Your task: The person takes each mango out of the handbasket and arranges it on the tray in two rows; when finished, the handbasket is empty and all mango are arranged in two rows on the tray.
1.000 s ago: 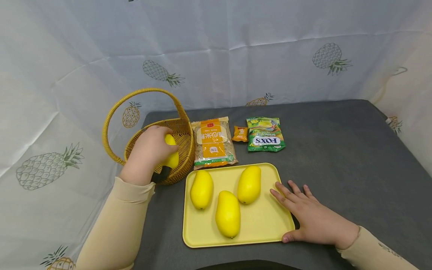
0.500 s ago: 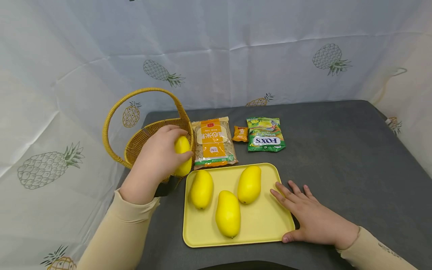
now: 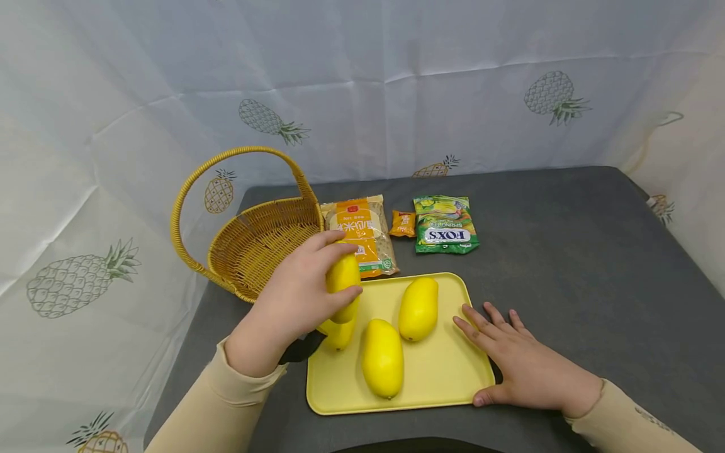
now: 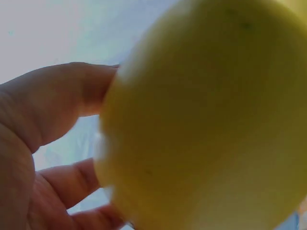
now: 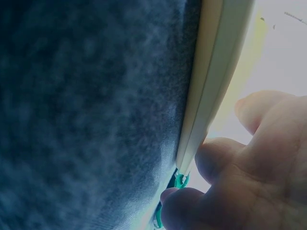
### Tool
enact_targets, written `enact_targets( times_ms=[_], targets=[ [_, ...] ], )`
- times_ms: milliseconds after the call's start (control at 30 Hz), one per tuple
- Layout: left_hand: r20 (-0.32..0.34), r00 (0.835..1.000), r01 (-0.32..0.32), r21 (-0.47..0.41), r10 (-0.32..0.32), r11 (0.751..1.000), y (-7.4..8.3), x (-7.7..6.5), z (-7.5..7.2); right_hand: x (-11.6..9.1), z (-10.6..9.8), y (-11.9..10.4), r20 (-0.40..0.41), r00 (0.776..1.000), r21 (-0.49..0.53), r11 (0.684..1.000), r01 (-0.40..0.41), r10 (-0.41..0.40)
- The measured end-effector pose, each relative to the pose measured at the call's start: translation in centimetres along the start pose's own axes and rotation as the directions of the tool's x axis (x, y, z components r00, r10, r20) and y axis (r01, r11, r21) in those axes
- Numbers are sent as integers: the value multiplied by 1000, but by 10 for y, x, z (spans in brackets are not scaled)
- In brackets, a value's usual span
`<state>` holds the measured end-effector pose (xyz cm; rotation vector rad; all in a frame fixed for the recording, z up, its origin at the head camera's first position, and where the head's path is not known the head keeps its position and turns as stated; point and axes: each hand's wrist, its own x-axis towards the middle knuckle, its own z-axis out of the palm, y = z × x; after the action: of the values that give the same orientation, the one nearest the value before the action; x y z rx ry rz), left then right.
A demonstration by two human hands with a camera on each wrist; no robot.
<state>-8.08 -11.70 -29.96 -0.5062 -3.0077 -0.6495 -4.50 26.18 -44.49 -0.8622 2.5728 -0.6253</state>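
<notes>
My left hand (image 3: 294, 302) grips a yellow mango (image 3: 343, 283) above the left end of the yellow tray (image 3: 447, 377); in the left wrist view that mango (image 4: 211, 120) fills the frame, with fingers (image 4: 53, 105) curled round it. Three more mangoes lie on the tray: one partly hidden under the held one (image 3: 338, 335), one in the middle (image 3: 382, 358), one further back (image 3: 418, 308). My right hand (image 3: 518, 362) lies flat, fingers spread, against the tray's right edge (image 5: 206, 105). The wicker basket (image 3: 260, 242) stands behind my left hand.
Behind the tray lie an orange-labelled packet (image 3: 359, 236), a small orange sachet (image 3: 403, 223) and a green FOX'S bag (image 3: 444, 224). The grey table (image 3: 583, 264) stretches to the right. A pineapple-print curtain (image 3: 396, 82) closes in the back and sides.
My left hand has lifted the mango out of the basket and carried it rightward and nearer, over the tray's left end. The right hand has stayed still.
</notes>
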Motion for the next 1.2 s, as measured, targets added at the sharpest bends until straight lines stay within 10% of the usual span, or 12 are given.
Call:
enact_targets(
  times_ms=[633,1200],
  targets=[
    [166,981,-86,-110,104,990,42,11,65,0,0,-2,-12,1000,-37,999,-12,11],
    [335,885,-328,-42,322,944,86,14,124,0,1,4,19,999,11,999,-39,39]
  ],
)
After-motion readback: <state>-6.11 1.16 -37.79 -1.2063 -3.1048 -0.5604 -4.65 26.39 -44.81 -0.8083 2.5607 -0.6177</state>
